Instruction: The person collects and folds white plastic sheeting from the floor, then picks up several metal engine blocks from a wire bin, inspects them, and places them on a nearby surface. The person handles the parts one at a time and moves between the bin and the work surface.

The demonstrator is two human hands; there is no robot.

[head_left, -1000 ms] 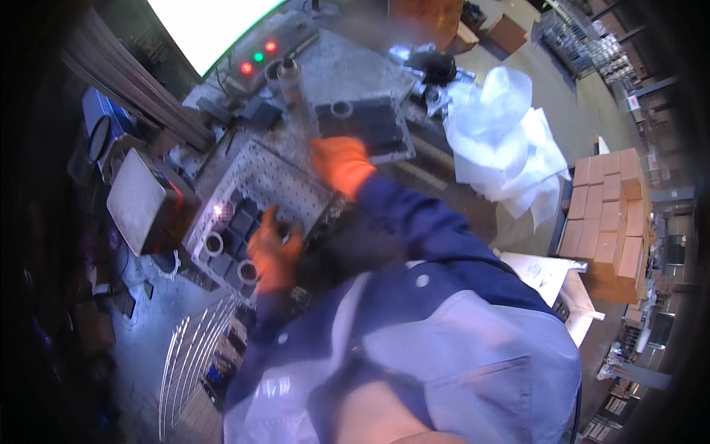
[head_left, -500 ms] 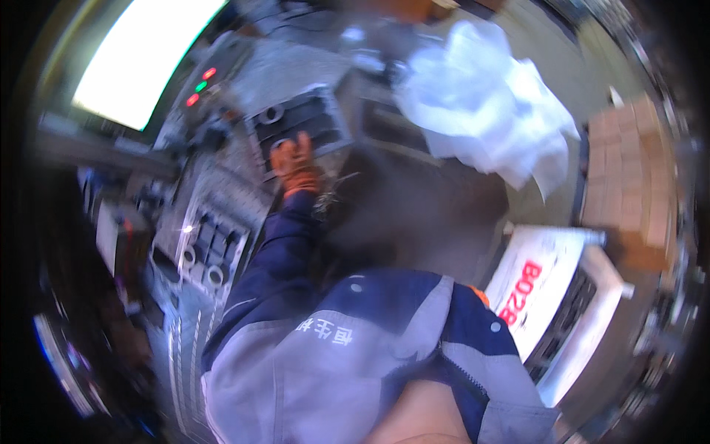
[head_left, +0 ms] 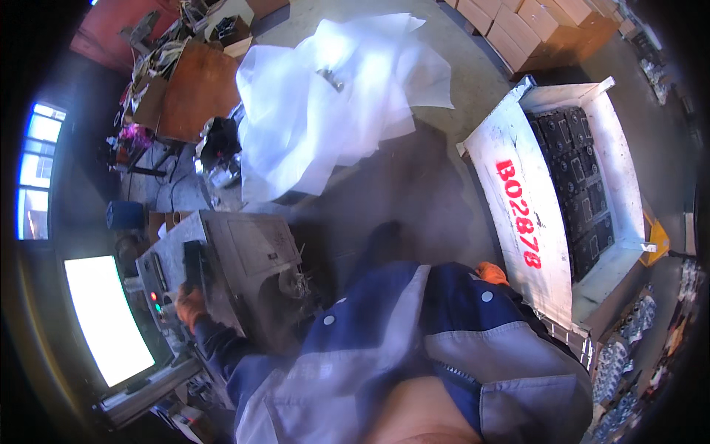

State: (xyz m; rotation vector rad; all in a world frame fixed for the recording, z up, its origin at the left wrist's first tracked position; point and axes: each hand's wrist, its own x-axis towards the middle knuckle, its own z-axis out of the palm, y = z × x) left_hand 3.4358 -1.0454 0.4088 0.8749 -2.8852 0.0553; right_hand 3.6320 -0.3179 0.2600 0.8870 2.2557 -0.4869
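My left hand (head_left: 191, 308), in an orange glove, is at the near end of a dark block-like casting (head_left: 194, 264) on top of a grey metal cabinet (head_left: 255, 240). Its fingers look curled against the casting, though the grip is small and partly hidden. Close by on the left is a control panel (head_left: 157, 300) with red and green lights. Of my right hand (head_left: 492, 273), also orange-gloved, only a part shows past the jacket, beside a white crate (head_left: 521, 214). Its fingers are hidden.
Dark castings (head_left: 573, 177) fill the white crate. Crumpled white sheeting (head_left: 333, 111) lies ahead, with a brown board (head_left: 198, 89) left of it. Cardboard boxes (head_left: 529, 33) are stacked at the far right. A bright screen (head_left: 109, 318) stands at the left.
My view has swung to the right, bringing the white crate fully into sight. My left hand, earlier spread over a ringed casting, is now at the dark casting's near end.
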